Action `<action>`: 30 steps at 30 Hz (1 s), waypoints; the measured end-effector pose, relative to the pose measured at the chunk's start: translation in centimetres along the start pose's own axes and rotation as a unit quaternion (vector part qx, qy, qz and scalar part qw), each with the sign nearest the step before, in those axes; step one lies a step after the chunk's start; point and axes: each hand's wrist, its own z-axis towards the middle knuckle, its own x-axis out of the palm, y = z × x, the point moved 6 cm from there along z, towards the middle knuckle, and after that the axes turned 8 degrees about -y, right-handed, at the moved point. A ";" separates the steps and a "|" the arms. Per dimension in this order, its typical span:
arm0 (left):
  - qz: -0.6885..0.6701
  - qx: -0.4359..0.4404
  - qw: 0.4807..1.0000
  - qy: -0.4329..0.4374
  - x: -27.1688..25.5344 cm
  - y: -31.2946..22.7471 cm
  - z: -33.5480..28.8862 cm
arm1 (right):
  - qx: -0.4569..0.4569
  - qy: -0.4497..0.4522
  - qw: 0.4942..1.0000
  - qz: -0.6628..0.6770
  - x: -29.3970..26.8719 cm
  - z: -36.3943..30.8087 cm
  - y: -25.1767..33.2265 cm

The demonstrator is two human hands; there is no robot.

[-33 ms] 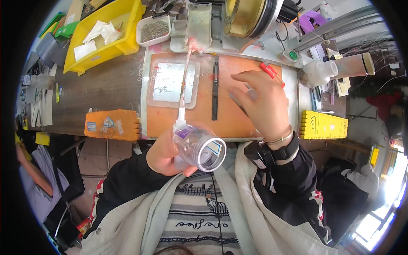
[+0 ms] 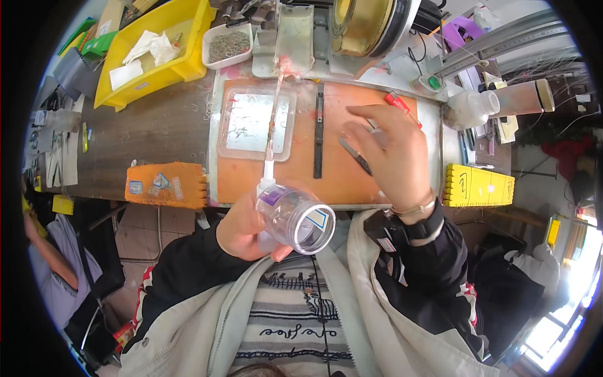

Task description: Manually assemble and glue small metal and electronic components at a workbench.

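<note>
Closed round a clear plastic bottle, my left hand holds it tilted at the near edge of the orange mat. A long thin nozzle with a white base and a reddish, smeared end runs away from the bottle, passing over a clear shallow tray with small dark hooks in it. My right hand hovers over the mat's right side, thumb and forefinger apart. Below its thumb lies a slim dark tool, partly hidden. Just beyond the knuckles is a red lighter.
A black bar lies across the mat's middle. Behind stand a yellow bin with tissues, a white box of small metal pieces, and a large spool. Orange and yellow foam blocks flank the near edge.
My right hand has shifted slightly to the right, uncovering more of the slim dark tool. My left hand and the bottle have hardly moved.
</note>
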 end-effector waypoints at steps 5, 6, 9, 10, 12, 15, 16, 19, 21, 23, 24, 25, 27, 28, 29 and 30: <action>-0.003 0.039 0.999 -0.017 -0.2 0.0 0.2 | 0.054 0.011 0.964 0.261 -1.8 -1.9 3.1; -0.003 0.036 0.999 -0.014 0.2 0.0 0.3 | 0.035 0.020 0.960 0.279 -1.9 -2.7 3.9; 0.079 0.056 0.993 -0.072 0.5 -0.1 0.6 | -0.065 0.046 0.956 0.281 -1.2 -4.2 5.3; 0.079 0.055 0.993 -0.071 0.6 0.0 0.6 | -0.065 0.045 0.957 0.281 -1.0 -4.5 5.6; 0.096 0.061 0.987 -0.109 0.2 0.0 0.4 | -0.047 0.061 0.943 0.324 -0.4 -4.7 6.1; 0.088 0.078 0.987 -0.108 0.5 -0.2 0.4 | -0.117 0.077 0.945 0.295 -0.5 -4.2 6.4; 0.091 0.080 0.987 -0.107 0.7 -0.1 0.5 | -0.146 0.082 0.944 0.283 -0.6 -4.2 6.6; 0.050 0.094 0.990 -0.090 0.5 -0.1 0.3 | -0.186 0.096 0.941 0.267 -0.5 -4.3 6.8; 0.039 0.087 0.993 -0.064 0.9 0.0 0.4 | -0.205 0.079 0.945 0.243 -0.6 -4.5 7.1; 0.052 0.073 0.993 -0.072 1.4 -0.1 0.1 | -0.225 0.046 0.949 0.216 -0.9 -4.9 7.6; 0.064 0.058 0.993 -0.083 1.5 -0.1 0.0 | -0.226 0.039 0.951 0.208 -0.9 -5.0 8.0; 0.078 0.055 0.991 -0.090 1.6 -0.2 0.1 | -0.215 0.018 0.955 0.205 -1.0 -5.0 8.2; 0.103 0.072 0.986 -0.108 2.1 -0.5 -0.3 | -0.225 -0.009 0.956 0.190 -1.1 -4.8 9.0; 0.123 0.088 0.980 -0.133 2.2 -0.8 -0.4 | -0.228 -0.015 0.956 0.185 -1.1 -4.7 9.1; 0.097 0.069 0.981 -0.154 2.3 -0.8 -0.4 | -0.232 -0.010 0.960 0.157 -0.9 -4.9 9.2; 0.099 0.069 0.982 -0.147 2.1 -0.6 -0.3 | -0.235 -0.005 0.963 0.128 -0.8 -4.9 9.2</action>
